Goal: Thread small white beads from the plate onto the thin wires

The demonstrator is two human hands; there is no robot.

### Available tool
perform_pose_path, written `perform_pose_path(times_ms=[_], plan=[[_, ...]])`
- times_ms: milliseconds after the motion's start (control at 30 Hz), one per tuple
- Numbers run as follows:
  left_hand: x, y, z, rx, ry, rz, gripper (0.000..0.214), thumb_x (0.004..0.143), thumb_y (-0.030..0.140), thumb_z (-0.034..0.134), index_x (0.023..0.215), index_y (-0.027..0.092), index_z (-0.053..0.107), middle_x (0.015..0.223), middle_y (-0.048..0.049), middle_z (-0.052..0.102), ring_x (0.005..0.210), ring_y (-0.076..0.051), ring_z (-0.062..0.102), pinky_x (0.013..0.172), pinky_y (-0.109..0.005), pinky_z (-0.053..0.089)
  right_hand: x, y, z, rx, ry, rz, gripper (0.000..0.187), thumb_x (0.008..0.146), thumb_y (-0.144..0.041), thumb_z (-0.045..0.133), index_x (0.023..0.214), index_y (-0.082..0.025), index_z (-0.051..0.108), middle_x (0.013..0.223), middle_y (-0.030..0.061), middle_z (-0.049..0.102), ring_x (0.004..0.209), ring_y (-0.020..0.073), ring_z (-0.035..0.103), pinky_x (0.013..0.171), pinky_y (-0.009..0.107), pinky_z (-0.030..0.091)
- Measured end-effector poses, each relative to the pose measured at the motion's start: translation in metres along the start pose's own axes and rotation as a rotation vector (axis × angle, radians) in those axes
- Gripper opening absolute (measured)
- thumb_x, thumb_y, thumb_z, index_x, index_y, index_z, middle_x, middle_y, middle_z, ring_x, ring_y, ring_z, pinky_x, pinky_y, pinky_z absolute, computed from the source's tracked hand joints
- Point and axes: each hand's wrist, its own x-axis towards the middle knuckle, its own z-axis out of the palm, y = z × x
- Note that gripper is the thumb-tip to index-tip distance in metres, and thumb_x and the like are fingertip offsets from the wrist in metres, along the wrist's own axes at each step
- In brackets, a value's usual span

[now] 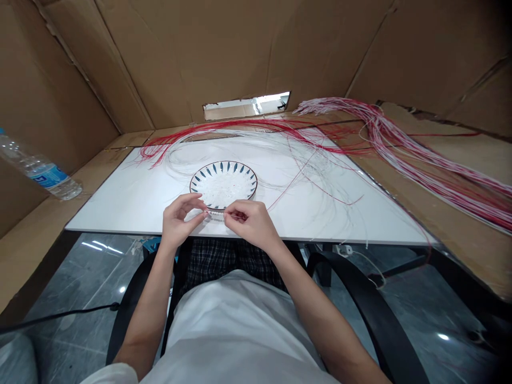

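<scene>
A short row of small white beads (pixel 216 213) on a thin strand stretches between my two hands, just in front of the plate's near rim. My left hand (pixel 180 218) pinches the row's left end between thumb and fingertips. At the other end, my right hand (pixel 251 220) is closed, thumb against forefinger, on the strand. A bit of red shows by each hand's fingertips. Behind them sits a round plate (pixel 250 174) with a dark rim and blue leaf marks, holding many tiny clear or whitish pieces (pixel 224 184), too small to make out singly.
Red strands (pixel 224 124) and fine white strands (pixel 260 137) lie across the back of the white board (pixel 132 197). A thick red-and-white bundle (pixel 400 144) runs along the right. At left, a plastic water bottle (pixel 48 173) leans. Cardboard walls (pixel 224 53) enclose the workspace.
</scene>
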Motion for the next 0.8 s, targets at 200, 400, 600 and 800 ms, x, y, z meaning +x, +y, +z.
perform_pose_path(times_ms=[200, 400, 600, 800], plan=[[0.0007, 0.0009, 0.0008, 0.01, 0.007, -0.058, 0.046, 0.065, 0.014, 0.078, 0.108, 0.019, 0.062, 0.093, -0.0034, 0.066, 0.076, -0.015, 0.069, 0.077, -0.028, 0.058, -0.0001, 0.0009, 0.0001, -0.011, 0.006, -0.02, 0.012, 0.073, -0.011, 0.056, 0.066, -0.015, 0.064, 0.061, 0.0, 0.06, 0.054, 0.0097, 0.051, 0.054, 0.021, 0.039], [0.0015, 0.0028, -0.0007, -0.066, 0.014, -0.089, 0.041, 0.064, 0.013, 0.079, 0.102, 0.017, 0.062, 0.1, -0.0056, 0.066, 0.077, -0.017, 0.071, 0.077, -0.029, 0.059, 0.0005, 0.0011, -0.0001, -0.005, 0.075, -0.008, 0.013, 0.074, -0.011, 0.055, 0.065, -0.015, 0.064, 0.06, -0.0002, 0.059, 0.052, 0.0098, 0.049, 0.054, 0.022, 0.039], [0.0013, 0.0036, -0.0006, -0.04, 0.047, -0.101, 0.039, 0.066, 0.017, 0.078, 0.101, 0.016, 0.061, 0.097, -0.0057, 0.067, 0.078, -0.018, 0.072, 0.076, -0.028, 0.059, 0.0003, -0.0008, -0.0015, 0.015, 0.046, -0.029, 0.013, 0.076, -0.011, 0.055, 0.067, -0.015, 0.064, 0.061, 0.0, 0.06, 0.053, 0.0095, 0.05, 0.054, 0.021, 0.039], [0.0008, 0.0026, -0.0018, -0.038, 0.038, -0.117, 0.04, 0.065, 0.017, 0.078, 0.102, 0.016, 0.061, 0.097, -0.006, 0.067, 0.077, -0.018, 0.072, 0.074, -0.028, 0.06, 0.0, -0.0012, -0.0022, 0.039, 0.027, -0.053, 0.014, 0.077, -0.011, 0.055, 0.067, -0.015, 0.064, 0.063, 0.0, 0.06, 0.054, 0.0093, 0.049, 0.053, 0.021, 0.038]])
